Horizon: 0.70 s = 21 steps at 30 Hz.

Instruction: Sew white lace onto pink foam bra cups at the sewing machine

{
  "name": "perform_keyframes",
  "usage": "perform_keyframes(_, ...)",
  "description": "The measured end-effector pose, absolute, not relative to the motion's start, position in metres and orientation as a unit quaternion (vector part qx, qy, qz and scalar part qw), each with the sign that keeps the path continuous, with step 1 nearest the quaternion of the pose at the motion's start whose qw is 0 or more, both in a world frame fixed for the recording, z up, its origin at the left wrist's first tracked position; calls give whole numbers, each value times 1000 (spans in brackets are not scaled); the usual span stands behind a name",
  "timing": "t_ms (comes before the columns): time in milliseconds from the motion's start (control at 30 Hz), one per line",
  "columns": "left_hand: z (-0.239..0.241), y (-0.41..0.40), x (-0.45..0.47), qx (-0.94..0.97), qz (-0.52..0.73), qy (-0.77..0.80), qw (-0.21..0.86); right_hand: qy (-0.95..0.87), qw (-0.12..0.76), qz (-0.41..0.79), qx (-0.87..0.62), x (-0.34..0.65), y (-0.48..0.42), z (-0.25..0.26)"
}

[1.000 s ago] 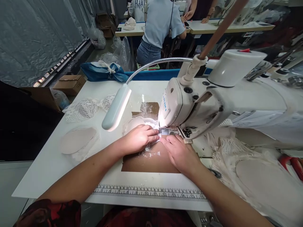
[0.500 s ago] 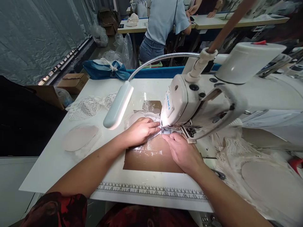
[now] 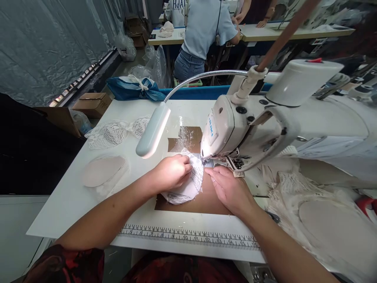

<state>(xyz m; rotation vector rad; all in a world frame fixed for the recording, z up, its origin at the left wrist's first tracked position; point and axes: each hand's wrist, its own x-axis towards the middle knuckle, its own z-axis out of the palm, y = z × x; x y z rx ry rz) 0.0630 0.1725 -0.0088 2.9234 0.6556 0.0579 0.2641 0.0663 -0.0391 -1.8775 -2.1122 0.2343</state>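
My left hand (image 3: 174, 171) has its fingers curled down onto a white lace cup piece (image 3: 193, 182), pinching it left of the needle. The piece lies on a brown taped sheet (image 3: 216, 200), its right edge close to the presser foot (image 3: 204, 161) of the white sewing machine (image 3: 225, 127). Just in front of the foot, my right hand (image 3: 229, 188) rests low on the brown sheet. Its thumb and index finger are pressed together near the fabric's edge; whatever is between them is too small to make out.
A lamp (image 3: 153, 129) on a bendable neck hangs over the left side. Beige cup pieces (image 3: 103, 171) and white lace (image 3: 110, 133) lie left; more lace (image 3: 290, 196) is piled right. A ruler strip (image 3: 188, 237) runs along the front. A seated person (image 3: 203, 35) works beyond.
The lace piece has swung round toward me and now shows left of the needle. My left fingers went from stretched flat to curled on it. My right hand has barely moved.
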Motion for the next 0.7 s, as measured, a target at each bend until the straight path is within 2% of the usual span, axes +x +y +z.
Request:
perform_keyframes(300, -19, 170, 69, 983, 94, 125, 100, -733, 166, 72, -656, 264, 66, -36)
perform_keyframes(467, -24, 172, 69, 991, 88, 80, 63, -754, 127, 50, -643, 259, 67, -35)
perform_keyframes(700, -28, 171, 72, 986, 122, 95, 54, -752, 77, -21, -654, 252, 70, -32)
